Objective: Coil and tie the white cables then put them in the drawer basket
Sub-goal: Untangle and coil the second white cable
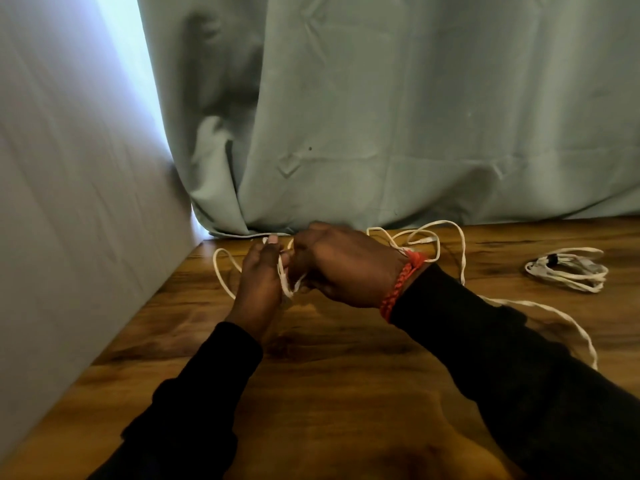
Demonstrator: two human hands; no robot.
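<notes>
A loop of the loose white cable (221,268) is seen left of the left hand (259,282), whose fingers are curled round gathered turns; the right hand (343,265) pinches them too. The slack trails rightward over the tabletop (346,393) — toward a tied coil (568,273), well apart.
</notes>
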